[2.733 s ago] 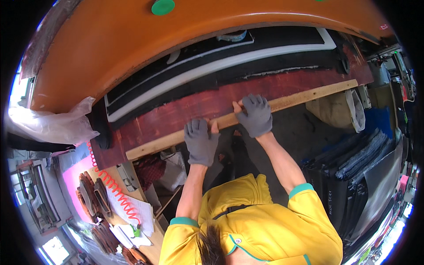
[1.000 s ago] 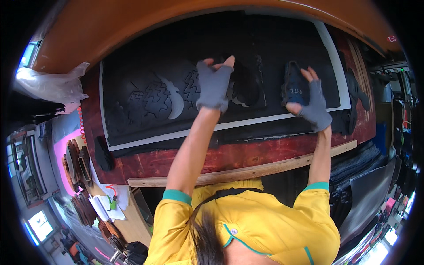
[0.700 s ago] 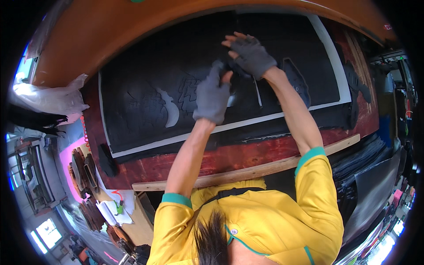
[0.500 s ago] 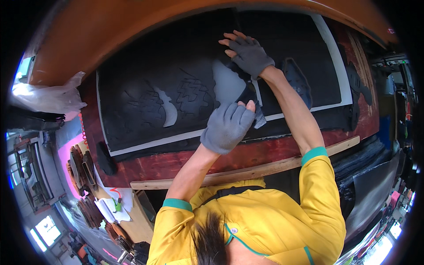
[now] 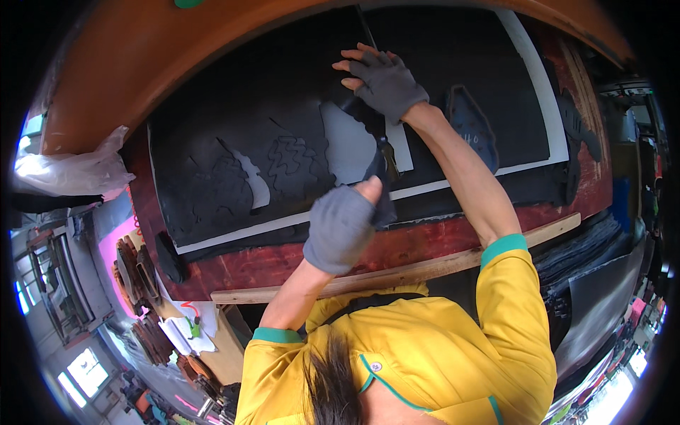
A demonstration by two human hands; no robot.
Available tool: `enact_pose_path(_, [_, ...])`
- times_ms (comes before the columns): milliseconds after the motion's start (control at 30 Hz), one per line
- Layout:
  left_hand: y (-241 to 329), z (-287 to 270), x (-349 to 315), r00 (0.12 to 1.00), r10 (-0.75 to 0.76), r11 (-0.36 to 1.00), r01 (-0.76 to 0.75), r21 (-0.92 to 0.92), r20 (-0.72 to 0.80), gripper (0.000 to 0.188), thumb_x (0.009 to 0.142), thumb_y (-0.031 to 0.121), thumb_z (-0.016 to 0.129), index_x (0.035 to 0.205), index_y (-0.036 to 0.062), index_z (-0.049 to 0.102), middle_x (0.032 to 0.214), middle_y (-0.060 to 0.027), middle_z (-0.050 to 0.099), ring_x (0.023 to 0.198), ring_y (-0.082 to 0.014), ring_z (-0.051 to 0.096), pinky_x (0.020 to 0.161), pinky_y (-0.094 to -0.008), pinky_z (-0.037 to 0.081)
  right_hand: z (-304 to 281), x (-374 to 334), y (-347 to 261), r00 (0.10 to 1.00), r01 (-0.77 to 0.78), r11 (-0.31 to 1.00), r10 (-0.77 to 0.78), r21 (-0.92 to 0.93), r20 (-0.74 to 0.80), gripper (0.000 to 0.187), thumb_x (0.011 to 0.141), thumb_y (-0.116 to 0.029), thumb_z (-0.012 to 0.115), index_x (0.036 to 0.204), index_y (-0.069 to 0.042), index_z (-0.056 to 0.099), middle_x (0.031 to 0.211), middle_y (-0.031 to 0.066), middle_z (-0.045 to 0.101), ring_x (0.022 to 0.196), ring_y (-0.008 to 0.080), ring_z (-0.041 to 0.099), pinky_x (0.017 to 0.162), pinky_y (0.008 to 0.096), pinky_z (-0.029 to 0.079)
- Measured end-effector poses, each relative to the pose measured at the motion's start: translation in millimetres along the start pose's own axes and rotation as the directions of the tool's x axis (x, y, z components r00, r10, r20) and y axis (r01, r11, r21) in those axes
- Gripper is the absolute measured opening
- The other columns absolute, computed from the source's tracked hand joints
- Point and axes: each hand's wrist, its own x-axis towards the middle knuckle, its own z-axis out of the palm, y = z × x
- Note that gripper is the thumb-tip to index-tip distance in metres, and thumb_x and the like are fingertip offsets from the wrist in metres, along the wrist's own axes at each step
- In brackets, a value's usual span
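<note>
Left hand (image 5: pixel 341 229), fingers curled, holds a dark strip (image 5: pixel 385 207) at the black sheet's (image 5: pixel 230 95) front; right hand (image 5: pixel 386 81) lies on the sheet, fingers spread.

Head view: wide fisheye, upright, looks from overhead, facing steeply down and forward. Yellow shirt (image 5: pixel 432 340) fills near side, very close; black sheet (image 5: pixel 241 92) lies mid-frame, farther off; orange panel (image 5: pixel 106 117) bounds far side. Straight edges bow outward.

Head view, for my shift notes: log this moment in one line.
left hand: holds black scrap; right hand: spread over black sheet; white board: partly uncovered
</note>
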Motion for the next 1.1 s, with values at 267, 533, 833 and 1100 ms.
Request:
enact_pose_path(267, [-34.1,9.0,9.1,0.49,-0.872,0.332,0.569,-0.752,-0.015,0.014,0.094,0.015,0.067,0.104,0.0061,0.064,0.091,0.005,0.061,0.078,-0.0039,0.05,0.072,-0.0195,0.041,-69.1,-68.4,-33.1,0.851,-0.202,0.36,0.524,0.911,-0.019,0.03,0.095,-0.028,0.061,0.12,-0.011,0.065,0.108,0.0105,0.068,0.091,0.0155,0.066,0.082,0.0286,0.052])
enact_pose_path(533, [-30.1,8.8,12.8,0.415,-0.868,-0.063,0.453,-0.889,0.273,0.033,0.094,0.019,0.066,0.121,0.0034,0.056,0.109,-0.0028,0.061,0.101,-0.0127,0.054,0.091,-0.0273,0.043,-63.7,-130.1,-73.2,0.824,-0.543,0.571,0.505,0.615,0.258,0.035,0.088,-0.026,0.07,0.113,-0.002,0.065,0.095,0.0138,0.07,0.076,0.0216,0.068,0.071,0.0302,0.052])
enact_pose_path(833, [-19.3,-1.1,14.7,0.465,-0.692,-0.187,0.625,-0.758,0.553,0.045,0.086,0.011,0.074,0.126,0.0038,0.056,0.118,-0.0067,0.064,0.106,-0.0186,0.063,0.091,-0.0308,0.052,-92.9,-116.9,-75.7,0.761,-0.598,0.085,0.371,0.797,0.532,0.027,0.097,-0.018,0.061,0.117,-0.001,0.065,0.085,-0.0003,0.062,0.072,0.0066,0.052,0.068,0.0205,0.045])
enact_pose_path(1100, [-41.9,-29.9,22.3,0.358,-0.692,-0.201,0.739,-0.643,0.627,0.039,0.082,0.003,0.075,0.117,0.002,0.06,0.1,-0.0102,0.069,0.085,-0.0234,0.068,0.077,-0.0334,0.056,-74.0,-106.4,-75.8,0.885,-0.456,0.357,0.279,0.815,0.373,0.027,0.101,-0.027,0.053,0.094,-0.004,0.064,0.075,-0.0008,0.052,0.071,0.0098,0.048,0.066,0.0264,0.043])
